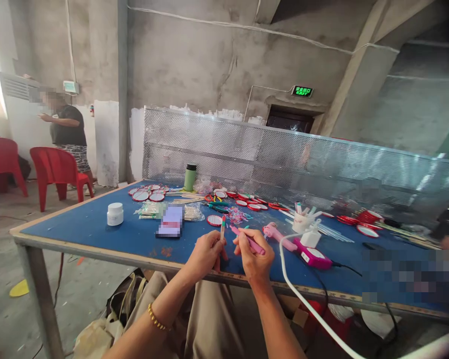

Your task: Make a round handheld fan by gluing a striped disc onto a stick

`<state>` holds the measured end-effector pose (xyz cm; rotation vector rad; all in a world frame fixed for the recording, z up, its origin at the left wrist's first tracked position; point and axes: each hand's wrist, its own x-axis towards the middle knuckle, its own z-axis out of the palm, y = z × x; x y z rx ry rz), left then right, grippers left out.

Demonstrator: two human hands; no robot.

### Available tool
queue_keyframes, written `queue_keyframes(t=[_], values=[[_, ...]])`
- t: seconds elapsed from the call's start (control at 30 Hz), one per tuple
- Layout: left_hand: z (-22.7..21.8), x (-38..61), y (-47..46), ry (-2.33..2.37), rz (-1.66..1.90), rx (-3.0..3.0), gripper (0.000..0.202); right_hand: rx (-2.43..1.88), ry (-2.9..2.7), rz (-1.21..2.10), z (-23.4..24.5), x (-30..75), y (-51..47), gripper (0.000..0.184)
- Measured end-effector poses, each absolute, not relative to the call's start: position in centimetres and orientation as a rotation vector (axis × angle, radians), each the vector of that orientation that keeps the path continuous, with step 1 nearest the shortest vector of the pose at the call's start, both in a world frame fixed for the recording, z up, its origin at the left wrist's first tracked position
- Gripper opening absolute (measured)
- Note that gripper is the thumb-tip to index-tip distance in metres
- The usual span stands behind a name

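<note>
My left hand [205, 253] is closed around a thin, light-coloured stick [223, 228] with green and red bands near its upright tip. Just to the right, my right hand [256, 259] grips a pink pen-like tool [253, 243], its narrow end pointing toward the stick. A small gap separates the tool's tip from the stick. Behind the stick lies a round red-rimmed white disc [214, 220], beside a heap of small pink and blue pieces [238, 215]. A pink handled device [279, 235] rests right of my right hand.
The blue table [134, 252] carries a white jar [115, 214], a phone [171, 221], a green bottle [190, 178] and pliers [217, 205]. At right are a magenta box [313, 255], a white bottle [310, 237] and a white cable [290, 274]. A perforated metal screen [217, 142] stands behind.
</note>
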<state>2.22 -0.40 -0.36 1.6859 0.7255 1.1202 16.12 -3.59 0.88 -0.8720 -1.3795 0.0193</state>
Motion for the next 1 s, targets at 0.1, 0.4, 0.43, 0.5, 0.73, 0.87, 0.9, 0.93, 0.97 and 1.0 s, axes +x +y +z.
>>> queue_keyframes(t=[0.1, 0.4, 0.43, 0.5, 0.73, 0.87, 0.9, 0.93, 0.97, 1.0], values=[[-0.4, 2.4, 0.3, 0.725, 1.113, 1.642, 0.017, -0.889, -1.416, 0.020, 0.9, 16.2, -3.6, 0.017], [-0.3, 2.9, 0.7, 0.718, 1.069, 1.540, 0.011, -0.895, -1.392, 0.034, 0.8, 15.9, -4.5, 0.015], [-0.3, 2.9, 0.7, 0.707, 1.069, 1.540, 0.010, -0.881, -1.379, 0.028, 0.8, 15.9, -4.4, 0.015], [-0.3, 2.8, 0.6, 0.708, 1.075, 1.552, 0.010, -0.904, -1.370, 0.043, 1.1, 16.0, -4.3, 0.015], [-0.1, 2.2, 0.7, 0.665, 0.999, 1.564, 0.012, -0.919, -1.382, 0.006, 2.5, 16.8, -3.4, 0.017], [0.5, 2.0, 0.4, 0.683, 0.950, 1.595, 0.010, -0.947, -1.438, -0.036, 2.5, 17.2, -2.9, 0.018], [0.7, 2.0, 0.3, 0.700, 0.952, 1.628, 0.011, -0.953, -1.453, -0.045, 2.4, 17.2, -2.7, 0.019], [0.8, 1.9, 0.3, 0.719, 0.959, 1.669, 0.011, -0.959, -1.468, -0.052, 2.4, 17.3, -2.6, 0.020], [0.9, 1.8, 0.2, 0.738, 0.971, 1.708, 0.013, -0.964, -1.482, -0.054, 2.4, 17.4, -2.5, 0.020], [0.9, 1.7, 0.2, 0.756, 0.984, 1.737, 0.014, -0.971, -1.493, -0.054, 2.4, 17.5, -2.5, 0.021]])
